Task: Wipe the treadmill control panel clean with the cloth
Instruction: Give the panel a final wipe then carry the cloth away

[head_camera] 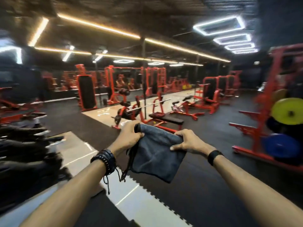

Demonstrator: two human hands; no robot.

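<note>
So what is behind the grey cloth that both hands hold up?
Behind the cloth, gripped by the left hand and right hand, lies black floor matting; a flat bench shows just above its top edge. Whatever floor the cloth covers is hidden. No treadmill panel is visible.

Dark gym hall with black rubber floor (205, 185) and pale tiled strips (131, 192). Red weight machines (86, 89) throughout, flat bench (167, 117) mid-room, yellow plate (289, 111) and blue plate (278, 145) racked right. Amber strip lights (98, 26) and white rectangular lights (219, 25) overhead.

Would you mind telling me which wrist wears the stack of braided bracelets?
The left wrist: several dark braided bracelets; the right wrist has one plain black band.
</note>
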